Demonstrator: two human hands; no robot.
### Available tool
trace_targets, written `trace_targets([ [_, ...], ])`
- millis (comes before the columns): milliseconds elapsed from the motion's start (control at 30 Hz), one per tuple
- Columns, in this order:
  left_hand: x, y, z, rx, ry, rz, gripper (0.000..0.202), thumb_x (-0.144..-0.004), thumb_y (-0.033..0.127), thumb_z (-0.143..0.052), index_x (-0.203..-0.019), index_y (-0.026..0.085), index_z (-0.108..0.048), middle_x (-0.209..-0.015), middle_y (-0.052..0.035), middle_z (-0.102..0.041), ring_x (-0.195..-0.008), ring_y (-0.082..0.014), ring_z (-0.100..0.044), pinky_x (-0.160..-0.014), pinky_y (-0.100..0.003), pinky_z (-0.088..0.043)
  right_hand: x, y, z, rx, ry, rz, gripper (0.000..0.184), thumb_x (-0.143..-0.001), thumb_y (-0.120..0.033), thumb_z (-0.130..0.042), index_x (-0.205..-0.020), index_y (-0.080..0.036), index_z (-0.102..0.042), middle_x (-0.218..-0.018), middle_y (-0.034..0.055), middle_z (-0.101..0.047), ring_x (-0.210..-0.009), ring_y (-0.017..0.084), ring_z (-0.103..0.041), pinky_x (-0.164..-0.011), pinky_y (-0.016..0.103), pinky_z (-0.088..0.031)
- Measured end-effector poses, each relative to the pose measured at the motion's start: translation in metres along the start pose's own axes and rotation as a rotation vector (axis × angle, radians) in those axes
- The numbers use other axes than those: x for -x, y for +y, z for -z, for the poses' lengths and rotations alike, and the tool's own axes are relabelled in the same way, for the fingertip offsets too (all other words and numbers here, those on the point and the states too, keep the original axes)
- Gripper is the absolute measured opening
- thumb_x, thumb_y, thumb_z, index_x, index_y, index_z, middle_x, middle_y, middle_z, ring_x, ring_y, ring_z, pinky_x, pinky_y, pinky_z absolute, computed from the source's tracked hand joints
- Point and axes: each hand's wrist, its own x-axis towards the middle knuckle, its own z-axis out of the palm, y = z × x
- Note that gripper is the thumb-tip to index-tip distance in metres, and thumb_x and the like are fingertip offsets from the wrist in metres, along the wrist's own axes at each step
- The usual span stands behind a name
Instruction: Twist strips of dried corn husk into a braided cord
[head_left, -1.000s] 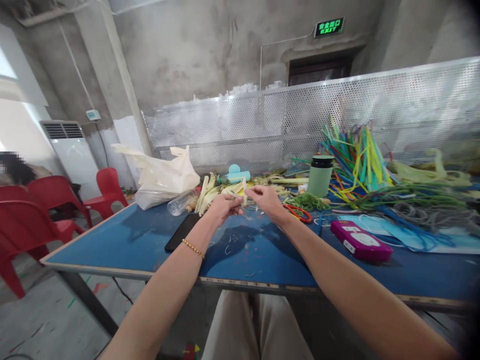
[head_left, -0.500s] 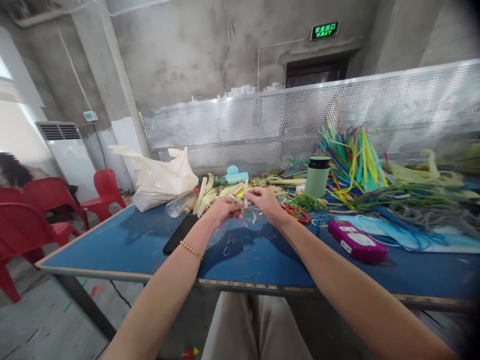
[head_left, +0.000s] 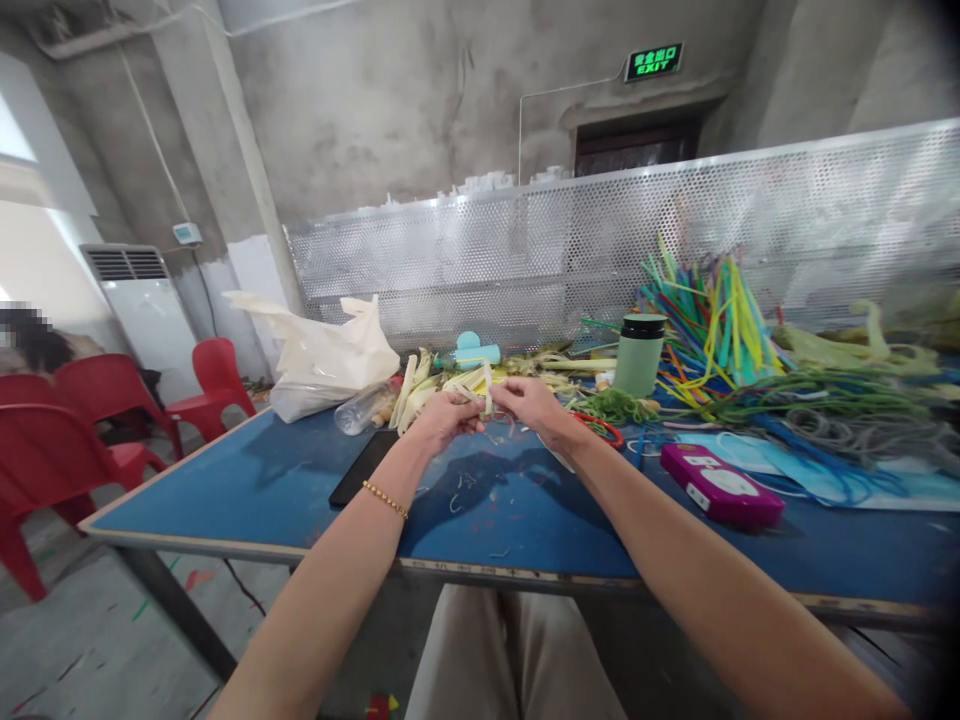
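Both hands meet above the middle of the blue table (head_left: 225, 480). My left hand (head_left: 444, 417) is closed, pinching a pale yellow strip (head_left: 487, 385) that stands up between the two hands. My right hand (head_left: 534, 403) is closed on the same strip from the right side. A gold bead bracelet (head_left: 386, 498) circles my left wrist. Just behind the hands lies a heap of pale husk-like strips (head_left: 427, 385).
A black phone (head_left: 364, 466) lies left of the hands, a clear bottle (head_left: 364, 405) and a white bag (head_left: 322, 355) beyond it. On the right are red scissors (head_left: 600, 428), a green flask (head_left: 639, 353), a magenta case (head_left: 721, 483) and bundles of coloured strips (head_left: 712, 320). Red chairs (head_left: 90, 400) stand far left.
The hands have kept pinching the strip and drawn slightly closer together; the strip's top sits lower between them. The view has shifted a little.
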Motion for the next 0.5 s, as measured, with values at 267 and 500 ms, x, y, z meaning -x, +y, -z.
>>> trace_targets([
  [267,0.000,-0.007,-0.001,-0.151,-0.119,0.016,0.033,-0.062,0.035,-0.083,-0.060,0.010,-0.061,-0.049,-0.0047,-0.060,-0.044,-0.0100,-0.054,-0.048,-0.023,-0.039,-0.001,-0.005,0.003,0.324,0.071,0.427,0.010,-0.077,-0.021,-0.063,-0.076,-0.015,-0.071,-0.072,0.0037,-0.064,-0.063,0.013,-0.053,-0.061,0.026,-0.041],
  [500,0.005,-0.004,-0.005,-0.220,-0.156,0.055,0.023,-0.070,0.027,-0.076,-0.061,0.011,-0.062,-0.051,-0.0048,-0.060,-0.046,-0.0104,-0.054,-0.051,-0.025,-0.041,-0.002,0.001,-0.004,0.254,0.025,0.518,0.010,-0.076,-0.018,-0.065,-0.082,-0.018,-0.074,-0.071,0.0016,-0.063,-0.065,0.012,-0.053,-0.062,0.024,-0.040],
])
